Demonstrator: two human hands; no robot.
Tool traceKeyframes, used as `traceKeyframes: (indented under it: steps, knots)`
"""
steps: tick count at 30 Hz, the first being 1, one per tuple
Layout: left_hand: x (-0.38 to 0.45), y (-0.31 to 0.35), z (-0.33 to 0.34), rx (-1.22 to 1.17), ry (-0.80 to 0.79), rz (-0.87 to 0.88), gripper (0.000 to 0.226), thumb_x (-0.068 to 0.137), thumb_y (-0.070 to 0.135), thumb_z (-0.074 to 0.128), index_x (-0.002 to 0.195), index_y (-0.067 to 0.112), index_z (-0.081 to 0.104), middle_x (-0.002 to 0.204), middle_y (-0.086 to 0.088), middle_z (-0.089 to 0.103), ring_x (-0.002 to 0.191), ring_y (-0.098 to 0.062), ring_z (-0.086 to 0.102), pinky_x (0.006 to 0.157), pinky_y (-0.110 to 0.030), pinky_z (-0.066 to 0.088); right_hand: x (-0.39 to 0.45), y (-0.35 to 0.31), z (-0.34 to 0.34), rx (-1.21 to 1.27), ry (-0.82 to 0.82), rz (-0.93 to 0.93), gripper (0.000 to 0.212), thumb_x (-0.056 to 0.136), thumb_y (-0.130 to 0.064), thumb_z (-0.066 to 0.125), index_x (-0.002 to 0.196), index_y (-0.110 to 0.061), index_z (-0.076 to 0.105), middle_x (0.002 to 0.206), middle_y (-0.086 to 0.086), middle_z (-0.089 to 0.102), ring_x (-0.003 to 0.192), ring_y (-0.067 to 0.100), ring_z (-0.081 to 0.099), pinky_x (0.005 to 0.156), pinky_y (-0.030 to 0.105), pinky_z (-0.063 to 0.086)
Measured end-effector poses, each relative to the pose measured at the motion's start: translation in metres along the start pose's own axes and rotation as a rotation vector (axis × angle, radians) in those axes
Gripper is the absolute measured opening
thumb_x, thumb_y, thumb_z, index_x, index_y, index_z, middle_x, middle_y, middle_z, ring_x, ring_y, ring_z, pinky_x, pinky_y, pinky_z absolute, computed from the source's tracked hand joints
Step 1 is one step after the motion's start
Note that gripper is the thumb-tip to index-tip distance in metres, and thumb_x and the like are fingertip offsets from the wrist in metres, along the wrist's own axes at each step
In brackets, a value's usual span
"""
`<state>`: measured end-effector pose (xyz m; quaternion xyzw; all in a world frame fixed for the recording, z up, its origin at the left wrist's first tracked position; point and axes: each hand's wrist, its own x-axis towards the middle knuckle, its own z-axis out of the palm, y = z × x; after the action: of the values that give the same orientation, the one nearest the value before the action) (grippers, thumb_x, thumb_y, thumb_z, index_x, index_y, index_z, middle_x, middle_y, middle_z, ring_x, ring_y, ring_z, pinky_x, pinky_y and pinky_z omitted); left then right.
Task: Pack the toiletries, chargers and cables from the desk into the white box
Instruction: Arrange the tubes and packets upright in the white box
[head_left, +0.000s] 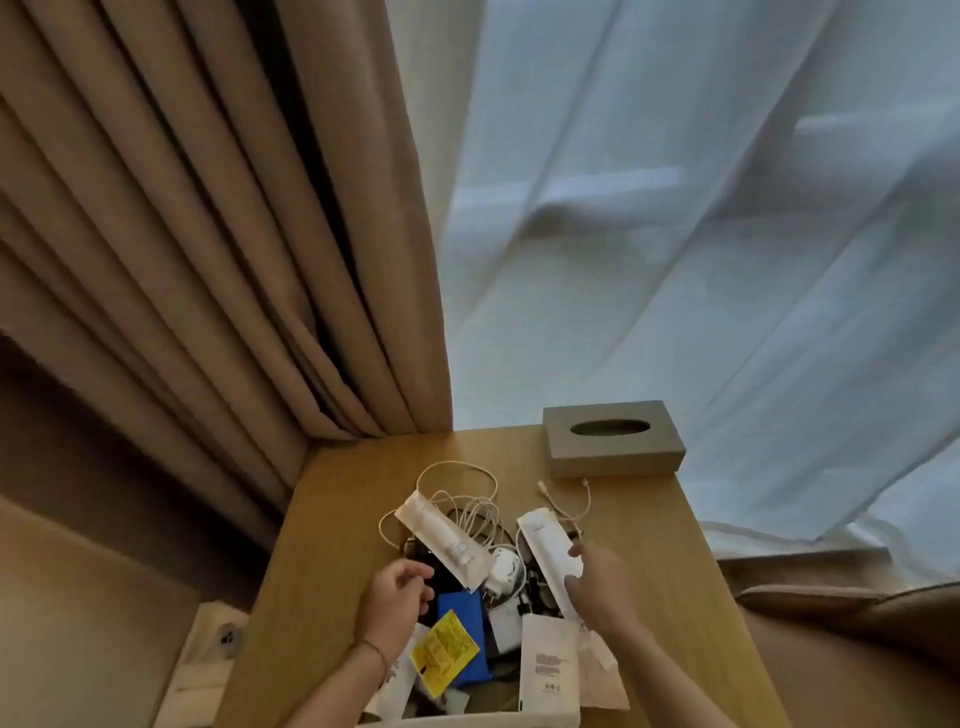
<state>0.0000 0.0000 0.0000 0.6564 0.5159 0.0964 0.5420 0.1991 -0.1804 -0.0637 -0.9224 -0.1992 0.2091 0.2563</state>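
Head view | right hand (597, 582) grips a white tube (545, 551) over the desk (332, 519) clutter | left hand (397, 592) curled, grip unclear | tube looks light, soft, slippery: hold mid-body | white box (550, 719) at near edge

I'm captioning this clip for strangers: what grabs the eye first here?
The pile of white tubes and tangled cables mid-desk, with both hands in it: the right hand grips a white tube, the left hand curls beside a blue pack. Behind stands a grey tissue box.
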Motion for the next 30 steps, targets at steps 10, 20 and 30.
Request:
traceKeyframes:
  steps: [10,20,30]
  knots:
    - [0.023,0.005,0.021,0.413,-0.033,0.169,0.024,0.097,0.009,0.048,0.093,0.025,0.066,0.089,-0.002,0.069,0.079,-0.023,0.065,0.061,-0.028,0.05,0.023,0.01,0.019,-0.059,-0.06,0.01,0.064,0.078,-0.02,0.079,0.135,-0.026,0.05,0.113,0.001,0.067,0.096,0.023,0.066,0.068,0.034,0.055]
    - [0.08,0.014,0.035,1.381,-0.21,0.646,0.081,0.075,-0.006,0.063,0.147,0.024,0.038,0.148,-0.008,0.039,0.137,-0.027,0.036,0.087,-0.033,0.051,0.012,-0.016,-0.018,0.485,-0.152,0.049,0.038,0.082,-0.008,0.071,0.117,-0.016,0.057,0.105,0.003,0.064,0.09,0.018,0.064,0.062,0.032,0.054]
    - [0.101,0.025,0.043,1.573,-0.202,0.981,0.042,0.077,0.005,0.065,0.115,0.019,0.054,0.117,-0.004,0.062,0.109,-0.024,0.053,0.088,-0.037,0.048,-0.029,-0.042,-0.047,0.851,-0.403,0.069,0.029,0.089,-0.013,0.065,0.114,-0.028,0.059,0.093,0.0,0.079,0.09,0.024,0.072,0.069,0.038,0.052]
